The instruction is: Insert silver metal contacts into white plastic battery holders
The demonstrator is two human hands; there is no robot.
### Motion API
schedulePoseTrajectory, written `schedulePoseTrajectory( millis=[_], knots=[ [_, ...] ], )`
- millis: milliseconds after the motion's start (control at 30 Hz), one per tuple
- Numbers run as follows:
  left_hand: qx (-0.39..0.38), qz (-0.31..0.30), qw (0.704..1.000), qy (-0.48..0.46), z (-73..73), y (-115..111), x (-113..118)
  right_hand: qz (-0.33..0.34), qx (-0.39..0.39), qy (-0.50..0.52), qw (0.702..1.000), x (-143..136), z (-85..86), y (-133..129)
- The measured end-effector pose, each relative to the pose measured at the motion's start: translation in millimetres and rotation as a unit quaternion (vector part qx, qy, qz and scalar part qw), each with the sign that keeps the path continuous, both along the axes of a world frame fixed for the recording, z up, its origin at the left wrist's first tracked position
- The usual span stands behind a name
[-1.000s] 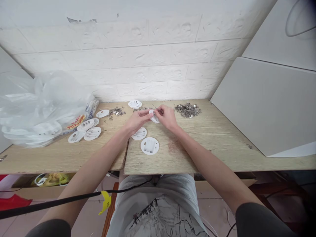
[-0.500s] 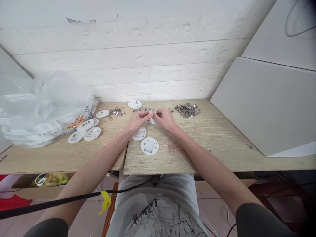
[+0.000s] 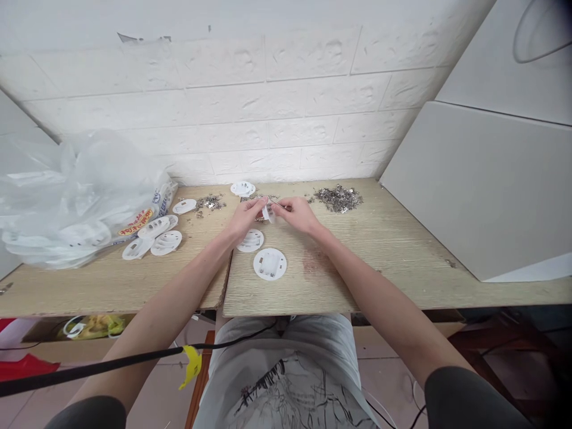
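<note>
My left hand [image 3: 247, 215] grips a white plastic disc [image 3: 268, 213], tilted on edge above the table. My right hand [image 3: 295, 214] is closed on a thin metal tool [image 3: 280, 206], whose tip is at the disc; small details there are hidden by the fingers. Below my hands, a round white disc with slots [image 3: 270, 264] lies flat, and another white disc [image 3: 251, 241] is just behind it. A pile of small metal pieces [image 3: 339, 199] is to the right, and a smaller pile [image 3: 211, 202] to the left.
A clear plastic bag [image 3: 89, 196] with white discs inside fills the left of the table [image 3: 379, 250]. Several loose discs [image 3: 166, 242] lie beside it. More discs [image 3: 242, 189] are near the brick wall. A grey panel [image 3: 482, 190] leans at right. A black cable [image 3: 134, 357] crosses in front.
My left hand has shifted slightly left with the disc, which is now turned more on edge. My right hand stays close, its tool still at the disc.
</note>
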State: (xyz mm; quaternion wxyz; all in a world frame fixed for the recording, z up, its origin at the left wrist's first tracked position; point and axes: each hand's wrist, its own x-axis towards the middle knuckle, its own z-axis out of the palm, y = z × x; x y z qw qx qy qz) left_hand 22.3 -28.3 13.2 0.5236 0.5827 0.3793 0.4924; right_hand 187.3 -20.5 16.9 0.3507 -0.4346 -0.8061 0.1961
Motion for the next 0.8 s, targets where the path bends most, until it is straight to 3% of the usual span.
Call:
schedulePoseTrajectory(
  millis=[133,333,800],
  knots=[
    [-0.032,-0.002,0.999,-0.042,1.0,3,-1,-0.043,-0.036,0.018,0.998,5,1.3,5],
    [-0.053,0.011,0.997,-0.055,3.4,1,-2,-0.109,-0.014,-0.096,0.989,7,7.9,0],
    [-0.042,-0.006,0.998,-0.038,6.1,-4,1,-0.145,0.032,-0.172,0.974,6,9.2,-4]
  ],
)
